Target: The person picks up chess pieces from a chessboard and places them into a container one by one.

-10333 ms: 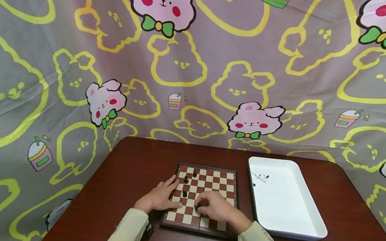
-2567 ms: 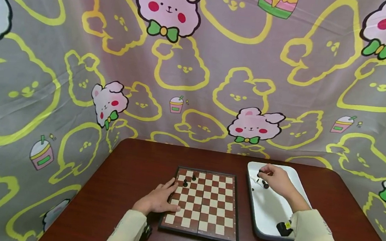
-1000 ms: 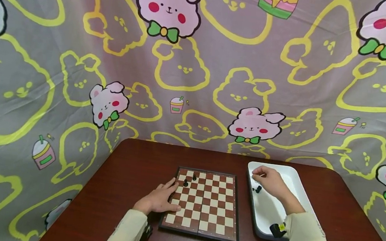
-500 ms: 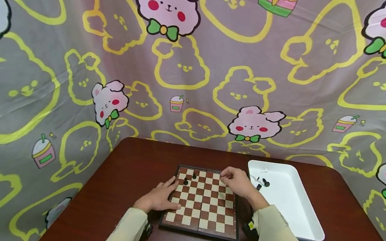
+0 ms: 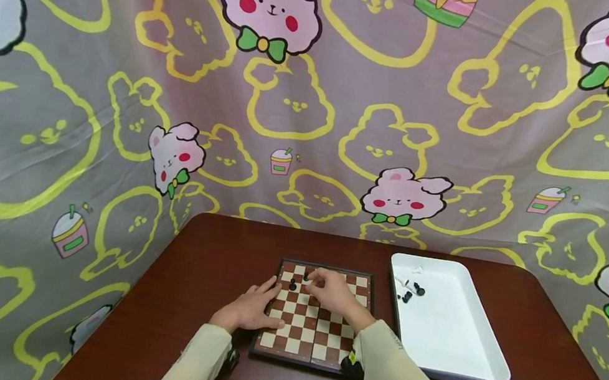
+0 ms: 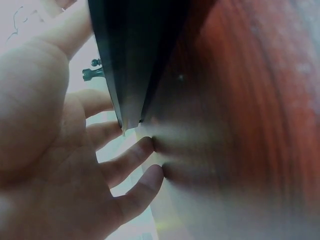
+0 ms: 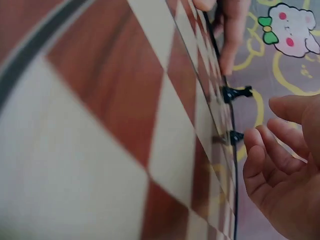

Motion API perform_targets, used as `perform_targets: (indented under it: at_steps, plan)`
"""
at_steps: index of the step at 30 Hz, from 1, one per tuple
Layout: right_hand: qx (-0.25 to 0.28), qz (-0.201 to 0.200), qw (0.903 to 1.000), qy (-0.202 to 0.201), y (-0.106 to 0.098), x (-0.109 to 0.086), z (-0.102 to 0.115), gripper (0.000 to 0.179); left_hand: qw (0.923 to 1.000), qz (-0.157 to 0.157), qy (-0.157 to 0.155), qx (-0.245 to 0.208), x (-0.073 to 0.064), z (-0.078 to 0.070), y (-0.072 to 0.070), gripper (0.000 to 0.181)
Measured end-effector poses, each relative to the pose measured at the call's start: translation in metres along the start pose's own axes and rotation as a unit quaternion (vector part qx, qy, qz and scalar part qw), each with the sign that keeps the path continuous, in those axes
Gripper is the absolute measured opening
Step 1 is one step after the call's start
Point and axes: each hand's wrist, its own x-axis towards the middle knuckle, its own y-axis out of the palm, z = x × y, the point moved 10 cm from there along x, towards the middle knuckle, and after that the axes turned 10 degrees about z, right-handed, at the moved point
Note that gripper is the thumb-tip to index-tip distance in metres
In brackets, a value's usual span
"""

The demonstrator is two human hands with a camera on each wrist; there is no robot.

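Observation:
My left hand (image 5: 250, 309) rests at the left edge of the chessboard (image 5: 294, 332), thumb over the squares. In the left wrist view, its spread fingers (image 6: 127, 162) reach past the board's dark side and touch the table. Two black chess pieces stand on the far left squares: a rook (image 5: 293, 284) and a pawn (image 5: 306, 276). My right hand (image 5: 331, 292) is over the board beside the pawn. The right wrist view shows the thumb apart from the bent fingers, nothing between them, and the fingertips close to the pawn (image 7: 236, 137); whether they touch it I cannot tell.
A white tray (image 5: 449, 332) stands right of the board, with several black and white pieces (image 5: 410, 290) lying at its far left. Everything sits on a dark red-brown table (image 5: 230, 250). A patterned cloth (image 5: 320, 104) hangs behind and at the left.
Two black pieces have left the board since the first frame, and more black pieces lie in the tray. My right hand has moved from the tray leftward to the pawn. The left hand stays.

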Motion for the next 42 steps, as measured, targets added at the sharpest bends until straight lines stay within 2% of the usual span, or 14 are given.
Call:
perform_targets:
  at_steps: [7, 12, 17, 26, 33, 38, 42]
  plan:
    - [0.004, 0.015, 0.9998, 0.011, 0.013, 0.011, 0.005, 0.028, 1.0, -0.003, 0.005, 0.001, 0.0, 0.001, -0.001, 0.088]
    - [0.0, 0.024, 0.9994, 0.023, 0.021, 0.018, 0.006, 0.024, 1.0, 0.001, 0.005, 0.0, 0.0, 0.001, 0.0, 0.088]
    - [-0.022, 0.022, 0.9995, 0.008, 0.025, 0.022, 0.011, 0.02, 1.0, 0.002, 0.007, -0.001, 0.0, 0.001, 0.002, 0.089]
    - [-0.042, 0.006, 0.9991, 0.002, 0.027, 0.025, 0.013, 0.02, 1.0, 0.006, 0.007, -0.001, -0.001, 0.0, 0.004, 0.089]
    - [-0.059, -0.003, 0.9982, 0.01, 0.027, 0.029, 0.012, 0.021, 0.9999, -0.001, 0.012, -0.005, -0.001, -0.003, 0.0, 0.089]
    - [-0.07, -0.005, 0.9973, 0.021, 0.028, 0.029, 0.011, 0.016, 0.9999, -0.002, 0.012, -0.003, -0.001, -0.003, 0.001, 0.089]
    - [-0.072, -0.004, 0.9973, 0.013, 0.026, 0.028, 0.013, 0.013, 1.0, -0.002, 0.009, -0.002, -0.001, -0.003, 0.0, 0.088]
